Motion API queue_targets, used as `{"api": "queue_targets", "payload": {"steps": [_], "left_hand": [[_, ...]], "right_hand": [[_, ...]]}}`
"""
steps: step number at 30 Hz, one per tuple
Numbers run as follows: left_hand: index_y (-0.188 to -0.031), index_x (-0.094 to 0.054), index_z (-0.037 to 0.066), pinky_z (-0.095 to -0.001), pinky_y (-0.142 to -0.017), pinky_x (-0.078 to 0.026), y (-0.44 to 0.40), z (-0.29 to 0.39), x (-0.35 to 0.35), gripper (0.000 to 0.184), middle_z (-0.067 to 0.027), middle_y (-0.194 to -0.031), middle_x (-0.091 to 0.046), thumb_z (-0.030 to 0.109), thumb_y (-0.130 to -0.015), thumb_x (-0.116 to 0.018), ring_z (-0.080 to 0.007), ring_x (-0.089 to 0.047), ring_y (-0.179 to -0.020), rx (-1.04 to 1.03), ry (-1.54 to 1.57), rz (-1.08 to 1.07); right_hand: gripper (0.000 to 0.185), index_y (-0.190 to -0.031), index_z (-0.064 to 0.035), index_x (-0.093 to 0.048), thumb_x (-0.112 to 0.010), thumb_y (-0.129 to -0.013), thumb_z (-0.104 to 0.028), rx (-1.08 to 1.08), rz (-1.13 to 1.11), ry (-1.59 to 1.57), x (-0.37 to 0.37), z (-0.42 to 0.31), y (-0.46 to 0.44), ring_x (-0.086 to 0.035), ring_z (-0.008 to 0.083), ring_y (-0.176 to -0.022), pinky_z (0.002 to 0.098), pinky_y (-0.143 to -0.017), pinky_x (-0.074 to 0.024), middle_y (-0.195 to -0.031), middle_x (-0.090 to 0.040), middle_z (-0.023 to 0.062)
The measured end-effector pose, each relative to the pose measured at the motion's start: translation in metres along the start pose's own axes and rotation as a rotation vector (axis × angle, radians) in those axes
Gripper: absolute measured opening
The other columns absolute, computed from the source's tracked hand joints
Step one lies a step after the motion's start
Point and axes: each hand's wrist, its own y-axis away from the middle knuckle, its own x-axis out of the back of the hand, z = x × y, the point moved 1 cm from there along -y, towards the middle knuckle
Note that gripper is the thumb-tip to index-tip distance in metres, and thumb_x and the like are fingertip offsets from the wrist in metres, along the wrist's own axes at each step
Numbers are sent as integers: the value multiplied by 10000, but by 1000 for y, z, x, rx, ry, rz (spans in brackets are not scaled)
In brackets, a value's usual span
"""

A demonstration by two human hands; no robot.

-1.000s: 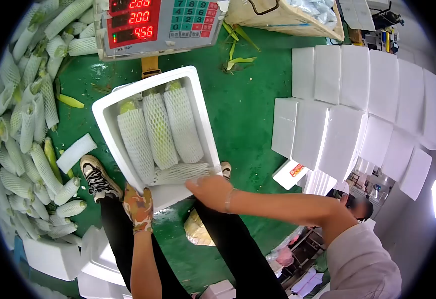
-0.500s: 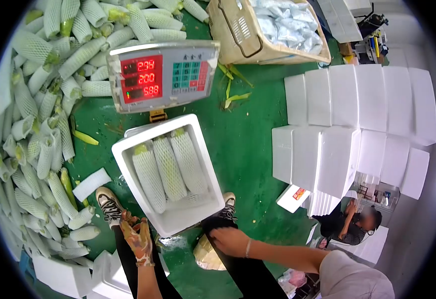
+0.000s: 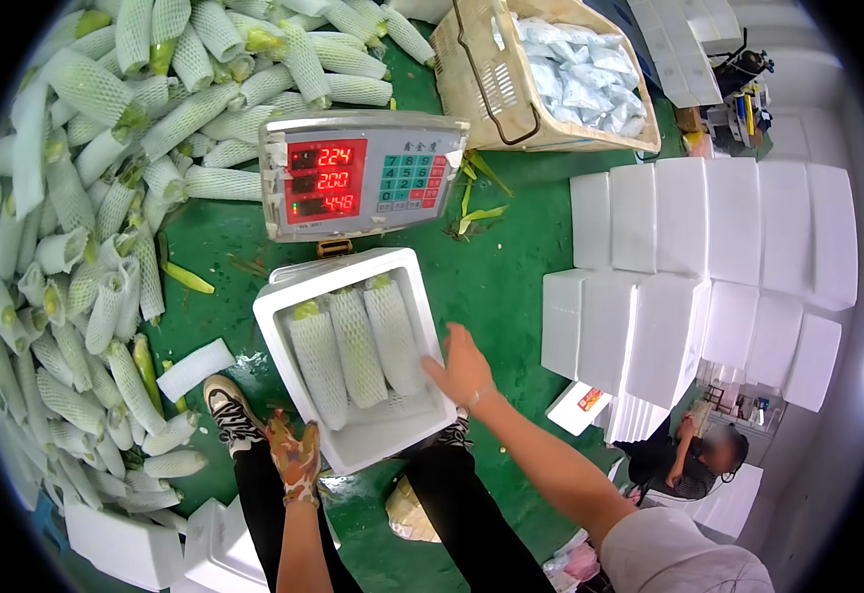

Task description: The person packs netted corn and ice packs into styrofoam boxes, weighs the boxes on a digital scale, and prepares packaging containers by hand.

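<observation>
A white foam box point(image 3: 388, 453) sits tilted between my feet, just below the scale display point(image 3: 363, 176). Inside it lie three net-wrapped corn cobs point(image 3: 358, 346) side by side, with more netting visible beneath their lower ends. My left hand point(image 3: 296, 457), in a patterned glove, is at the box's lower left side, fingers apart and holding nothing. Bare and spread, my right hand point(image 3: 462, 368) is by the box's right rim, its thumb close to the edge; whether it touches is unclear. The display reads 224, 200 and 448 in red digits.
Many net-wrapped cobs point(image 3: 86, 296) are heaped at left. A beige crate point(image 3: 506, 109) of bluish-white packets stands at the top. White foam boxes point(image 3: 640, 316) are stacked at right, near a seated person point(image 3: 684, 460). More foam boxes point(image 3: 126, 544) are at lower left.
My right hand has moved from inside the box to beside its right rim. My left hand has left the box's bottom edge. A cob lying crosswise is no longer seen there. The view has shifted.
</observation>
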Motion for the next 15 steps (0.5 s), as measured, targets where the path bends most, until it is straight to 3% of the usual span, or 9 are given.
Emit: {"api": "queue_targets", "payload": {"steps": [2, 6, 7, 9, 11, 12, 13, 14, 15], "left_hand": [[-1167, -514, 25, -363, -824, -462, -2, -47, -39, 502, -156, -1150, -527, 232, -745, -693, -299, -517, -1024, -139, -24, 6], [-1219, -487, -3, -385, -829, -468, -15, 15, -9, 537, -196, -1092, -584, 185, -739, -638, -344, -577, -908, 0, 201, -207], [-1241, -478, 2, -385, -831, -469, -12, 27, 0, 558, -196, -1097, -588, 175, -735, -637, -338, -582, -905, -192, 78, -138], [-1291, -442, 7, -376, -871, -460, -11, 29, -2, 612, -192, -1127, -580, 203, -746, -639, -321, -576, -969, -41, 235, -278], [-1338, -408, 13, -356, -922, -445, -16, 66, 21, 658, -174, -1198, -558, 245, -768, -641, -290, -562, -1058, -5, 186, -398], [-1317, -424, 11, -360, -859, -471, -12, 61, 11, 644, -189, -1171, -558, 223, -756, -658, -297, -577, -1007, -143, 155, -288], [-1296, -440, 9, -363, -797, -496, -7, 47, 1, 629, -204, -1144, -558, 200, -744, -676, -305, -592, -957, -273, 106, -165], [-1287, -450, 9, -355, -782, -494, -1, 37, -9, 615, -194, -1113, -565, 204, -749, -675, -295, -593, -929, -265, 86, -141], [-1278, -460, 9, -347, -768, -492, 2, 35, -6, 600, -183, -1082, -571, 207, -753, -674, -284, -594, -900, -251, 61, -126]], "right_hand": [[440, -1062, 25, -452, -596, -774, -275, -61, -163, 112, -19, 2, -27, -594, 397, -859, 444, -761, -493, -978, -584, 237], [425, -1021, 22, -469, -617, -758, -277, -255, -394, 187, -22, 2, -43, -587, 396, -895, 472, -757, -475, -983, -585, 249], [412, -1020, 20, -474, -618, -755, -261, -311, -381, 178, -19, 1, -33, -576, 396, -914, 469, -771, -470, -989, -576, 255], [389, -1018, 17, -483, -620, -750, -229, -419, -335, 165, -12, 0, -18, -553, 397, -952, 462, -799, -460, -1002, -559, 267], [361, -1014, 22, -493, -624, -726, -152, -52, 1, 225, -10, -11, 19, -525, 392, -941, 458, -822, -447, -1000, -541, 252], [399, -1050, 27, -485, -636, -714, -127, 69, 93, 209, -9, -26, 39, -504, 397, -957, 456, -846, -429, -1017, -525, 246], [484, -1106, 50, -452, -650, -697, -116, 107, -29, 117, -23, -26, 64, -465, 409, -1004, 455, -883, -397, -1074, -488, 247], [512, -1108, 54, -447, -660, -682, -135, 97, -256, 67, -47, -16, 83, -453, 406, -1028, 457, -894, -391, -1098, -477, 250], [514, -1101, 42, -447, -672, -685, -159, 156, -308, 119, -67, -11, 99, -452, 394, -1024, 459, -893, -384, -1087, -476, 234]]}}
